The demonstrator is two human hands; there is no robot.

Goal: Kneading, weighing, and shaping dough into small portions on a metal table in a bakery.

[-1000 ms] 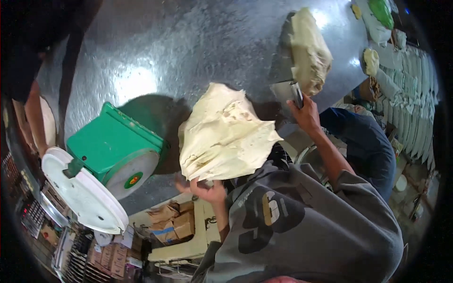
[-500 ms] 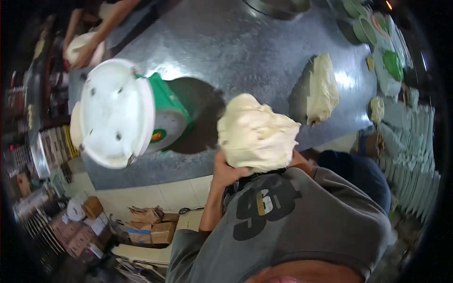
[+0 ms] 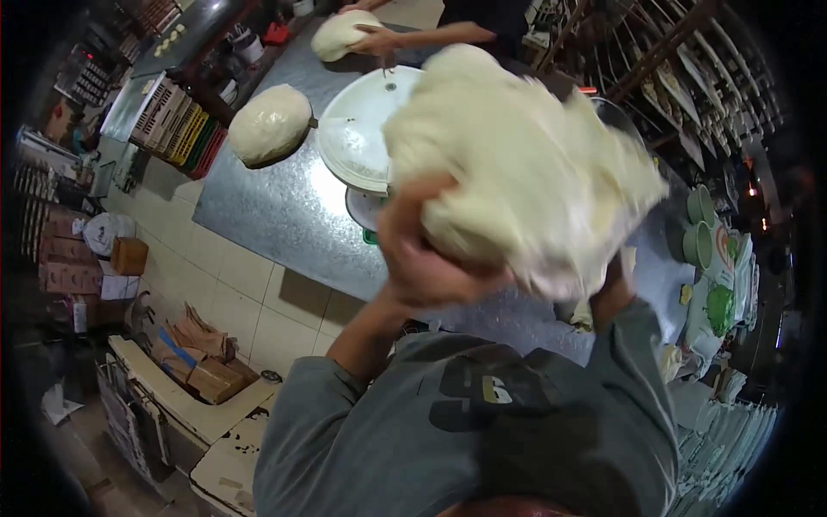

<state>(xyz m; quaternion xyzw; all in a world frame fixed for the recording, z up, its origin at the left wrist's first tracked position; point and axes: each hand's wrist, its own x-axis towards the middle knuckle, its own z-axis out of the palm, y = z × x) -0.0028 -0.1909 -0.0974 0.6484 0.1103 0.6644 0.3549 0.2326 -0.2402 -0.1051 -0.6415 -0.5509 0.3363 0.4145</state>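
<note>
A large, pale lump of dough (image 3: 525, 164) is raised in front of my chest, above the table. My left hand (image 3: 431, 250) grips its near left side, thumb on top and fingers curled beneath. At its lower right edge is my right hand (image 3: 613, 280), mostly hidden by the dough, supporting it from that side. Just left of the lump, and partly covered by it, is the round white pan (image 3: 357, 133) of a scale. Farther left, a smooth ball of dough (image 3: 271, 125) rests on the metal table (image 3: 267, 207).
Across the table another person's hand (image 3: 375, 39) touches a separate dough ball (image 3: 332, 39). Stacked crates (image 3: 177, 129) stand beyond the left edge. Green bowls (image 3: 698, 246) line the right side. Cardboard (image 3: 215, 375) sits in an open container at lower left.
Both hands have lifted the dough up and closer to me. The view has swung, bringing the dough ball on the left and more of the other person into sight.
</note>
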